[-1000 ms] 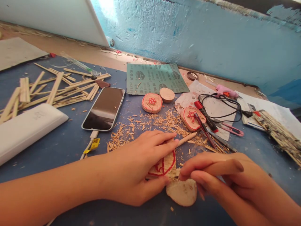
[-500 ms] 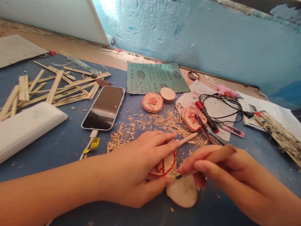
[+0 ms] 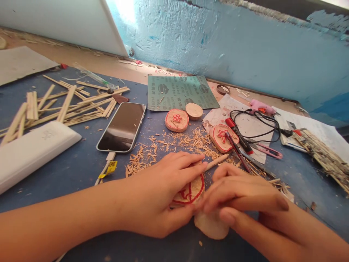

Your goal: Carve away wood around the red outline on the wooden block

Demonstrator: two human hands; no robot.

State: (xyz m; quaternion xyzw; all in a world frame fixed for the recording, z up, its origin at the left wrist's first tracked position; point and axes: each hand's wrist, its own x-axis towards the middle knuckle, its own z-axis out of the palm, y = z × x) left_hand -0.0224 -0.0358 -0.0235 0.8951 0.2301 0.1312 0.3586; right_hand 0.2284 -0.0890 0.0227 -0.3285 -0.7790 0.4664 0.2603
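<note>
My left hand (image 3: 160, 194) presses down on a wooden disc (image 3: 196, 191) with a red ring and a red figure drawn on it, its fingers over the top and its thumb at the near edge. My right hand (image 3: 234, 194) is closed around a carving tool with a wooden handle (image 3: 264, 203). The tool's tip is hidden behind blurred fingers at the disc's right edge. Partly beneath the right hand lies a pale plain wood slice (image 3: 211, 226). A thin round wooden stick (image 3: 217, 161) shows beyond the left fingertips.
Wood shavings (image 3: 199, 142) spread behind my hands. Further back are a flower disc (image 3: 177, 120), a star disc (image 3: 222, 137) and green sandpaper (image 3: 182, 92). Leftward lie a phone (image 3: 122, 127), a white power bank (image 3: 40, 153) and loose sticks (image 3: 67, 103). A pink glue gun (image 3: 261, 107) lies right.
My right hand has shifted slightly up and left, its fingers now covering the tool's tip and more of the plain slice. My left hand keeps its hold on the disc.
</note>
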